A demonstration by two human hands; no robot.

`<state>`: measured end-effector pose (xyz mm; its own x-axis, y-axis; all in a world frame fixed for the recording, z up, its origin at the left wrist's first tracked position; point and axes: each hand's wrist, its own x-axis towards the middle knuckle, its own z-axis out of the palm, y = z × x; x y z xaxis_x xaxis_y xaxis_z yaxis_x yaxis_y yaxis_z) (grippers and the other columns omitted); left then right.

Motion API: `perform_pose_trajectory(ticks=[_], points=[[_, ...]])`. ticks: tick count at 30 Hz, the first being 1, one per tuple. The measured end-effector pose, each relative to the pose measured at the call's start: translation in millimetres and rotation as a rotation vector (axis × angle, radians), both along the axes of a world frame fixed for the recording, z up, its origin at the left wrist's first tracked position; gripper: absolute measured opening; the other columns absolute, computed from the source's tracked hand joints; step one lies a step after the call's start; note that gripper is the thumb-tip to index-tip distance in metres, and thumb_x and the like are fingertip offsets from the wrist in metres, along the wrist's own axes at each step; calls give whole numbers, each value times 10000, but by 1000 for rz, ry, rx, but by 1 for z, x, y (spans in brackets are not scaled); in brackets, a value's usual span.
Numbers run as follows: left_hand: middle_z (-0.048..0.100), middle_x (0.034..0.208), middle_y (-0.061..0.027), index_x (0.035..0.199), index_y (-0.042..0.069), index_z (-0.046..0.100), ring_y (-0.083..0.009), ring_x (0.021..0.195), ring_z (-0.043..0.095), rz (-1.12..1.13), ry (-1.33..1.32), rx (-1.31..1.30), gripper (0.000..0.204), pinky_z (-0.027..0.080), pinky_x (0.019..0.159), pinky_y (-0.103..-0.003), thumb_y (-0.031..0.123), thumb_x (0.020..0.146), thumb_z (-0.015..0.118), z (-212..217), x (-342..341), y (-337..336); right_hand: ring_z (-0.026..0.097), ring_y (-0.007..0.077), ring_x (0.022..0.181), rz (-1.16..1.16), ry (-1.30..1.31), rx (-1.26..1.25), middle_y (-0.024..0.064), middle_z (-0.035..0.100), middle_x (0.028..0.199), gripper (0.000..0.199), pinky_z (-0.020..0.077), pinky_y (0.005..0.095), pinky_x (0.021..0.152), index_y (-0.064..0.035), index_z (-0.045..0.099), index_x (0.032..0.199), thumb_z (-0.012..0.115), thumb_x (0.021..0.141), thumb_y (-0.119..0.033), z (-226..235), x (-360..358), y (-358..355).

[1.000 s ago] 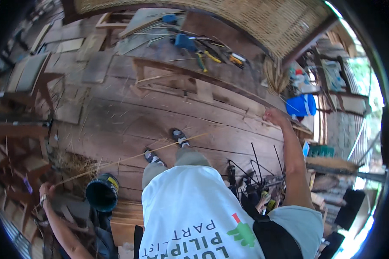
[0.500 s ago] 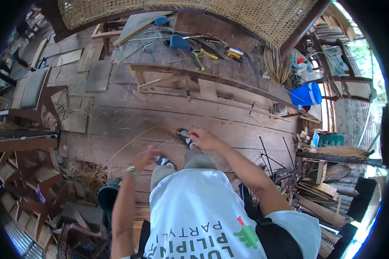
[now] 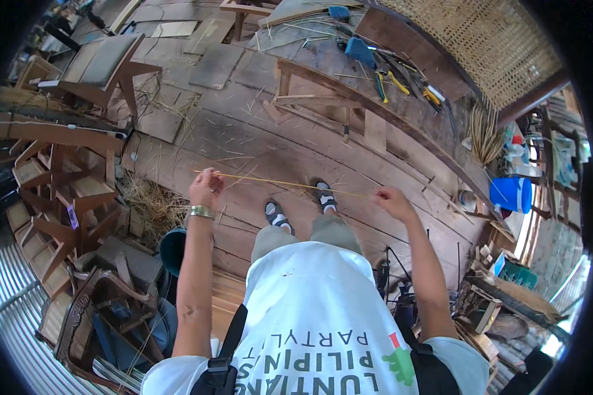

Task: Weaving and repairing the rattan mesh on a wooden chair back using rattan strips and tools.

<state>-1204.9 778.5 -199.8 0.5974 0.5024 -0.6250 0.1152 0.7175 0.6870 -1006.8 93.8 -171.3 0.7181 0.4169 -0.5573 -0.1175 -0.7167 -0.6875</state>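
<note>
A thin, straw-coloured cane strand [image 3: 277,181] is stretched almost straight between my two hands, above my feet. My left hand [image 3: 206,189], with a bracelet at its wrist, pinches the strand near one end. At the other end, my right hand [image 3: 391,200] pinches it between thumb and fingers. Beyond my hands, a low wooden workbench [image 3: 402,125] bears pliers [image 3: 380,84] with yellow and green handles, and a blue block-like thing [image 3: 360,51]. A woven cane panel [image 3: 468,39] in a dark wooden frame stands at the bench's far right.
A bundle of cane strands [image 3: 484,137] hangs by the bench's right end, near a blue pail [image 3: 510,194]. Wooden chair frames [image 3: 66,191] crowd the left side. Loose straw [image 3: 153,201] and a dark green bin [image 3: 172,251] lie near my left arm. Offcuts cover the plank floor.
My hands have moved apart, left hand leftward and right hand rightward, and the strand that curved before is now drawn out nearly straight. My view has turned, shifting the bench rightward.
</note>
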Motion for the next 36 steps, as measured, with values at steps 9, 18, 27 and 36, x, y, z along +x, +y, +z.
perform_pose_trajectory(ticks=[9, 18, 27, 36], points=[[868, 1107, -92, 1329, 50, 827, -247, 965, 866, 159, 227, 153, 217, 775, 866, -450, 262, 1324, 780, -11, -104, 170, 676, 85, 871, 37, -53, -141, -38, 788, 926, 246, 553, 344, 791, -59, 915, 1139, 959, 1148, -301, 68, 25, -92], [868, 1048, -119, 1305, 46, 815, -235, 861, 834, 150, 312, 210, 236, 709, 710, -378, 263, 1348, 734, -15, -159, 248, 641, 64, 857, -25, -103, -155, -61, 764, 911, 240, 517, 325, 773, -62, 914, 1105, 987, 1136, -289, 164, 44, -124], [867, 1024, -70, 1228, 68, 826, -194, 807, 843, 169, 454, 334, 253, 689, 624, -339, 286, 1333, 753, -15, -223, 284, 605, 44, 844, -51, -130, -130, -85, 739, 896, 242, 480, 305, 756, -65, 912, 1070, 1015, 1124, -277, 226, 44, -108], [894, 1114, -54, 1291, 95, 839, -189, 964, 876, 199, 345, 85, 197, 723, 748, -350, 285, 1314, 796, -13, -262, 314, 661, 161, 963, -86, -312, -248, -1, 772, 1027, 244, 513, 398, 851, -65, 915, 1133, 1002, 1122, -293, 192, 86, -120]])
